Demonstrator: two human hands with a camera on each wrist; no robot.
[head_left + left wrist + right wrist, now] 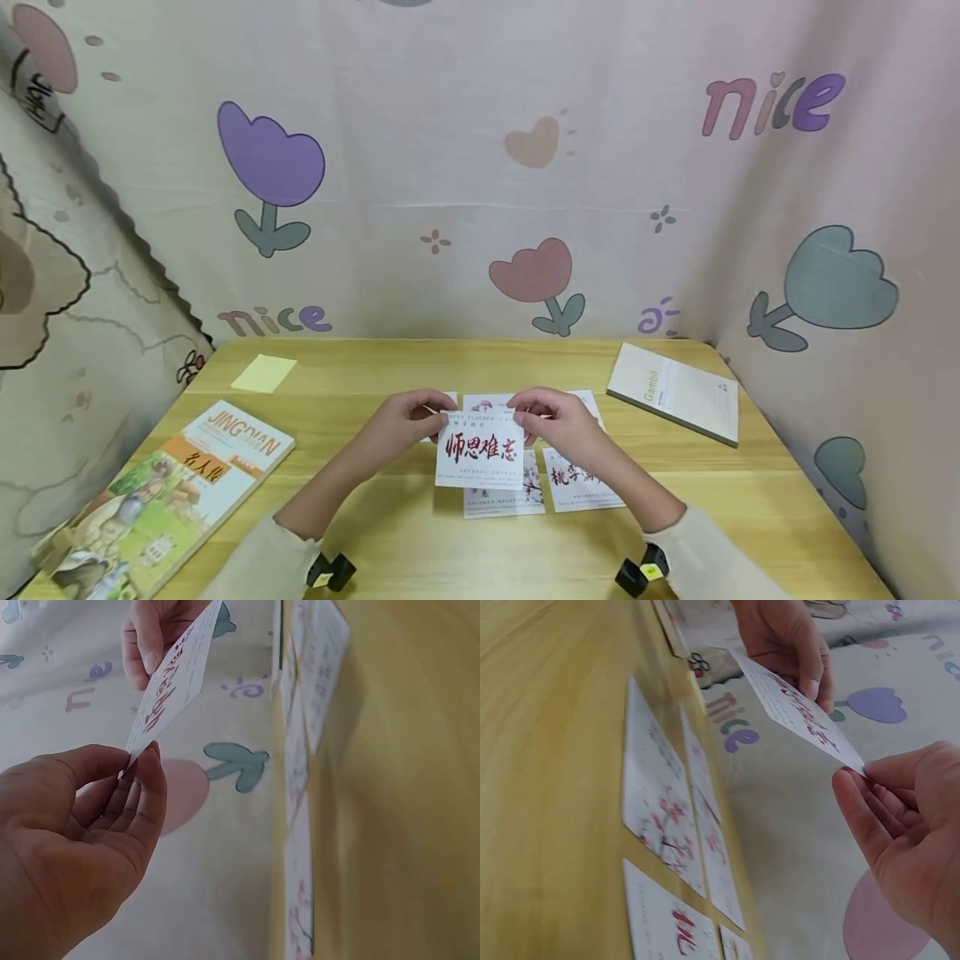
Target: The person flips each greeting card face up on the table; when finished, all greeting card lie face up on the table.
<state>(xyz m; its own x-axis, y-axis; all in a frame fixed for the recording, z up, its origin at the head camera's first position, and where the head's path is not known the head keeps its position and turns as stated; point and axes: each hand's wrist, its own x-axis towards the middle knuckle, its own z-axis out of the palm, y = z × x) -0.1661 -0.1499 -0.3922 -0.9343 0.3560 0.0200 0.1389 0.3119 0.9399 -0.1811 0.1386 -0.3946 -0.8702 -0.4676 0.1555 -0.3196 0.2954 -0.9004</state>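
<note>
A square white card [480, 471] with large red brush-style characters is held up above the table, its printed face towards me. My left hand [408, 421] pinches its upper left corner between thumb and fingers. At the upper right corner my right hand [558, 421] pinches it the same way. Both wrist views show the card [176, 686] stretched between the hands, clear of the table. Beneath and behind it lie several similar cards, among them one with pink blossom [667, 825] and one with red characters [581, 487]. The held card partly hides some of them.
At the left lies a thick illustrated book [161, 508], with a pale yellow sticky-note pad [264, 373] behind it. A light notebook marked Gambit [675, 392] lies at the back right. A printed curtain [405, 275] hangs behind the wooden table [360, 542].
</note>
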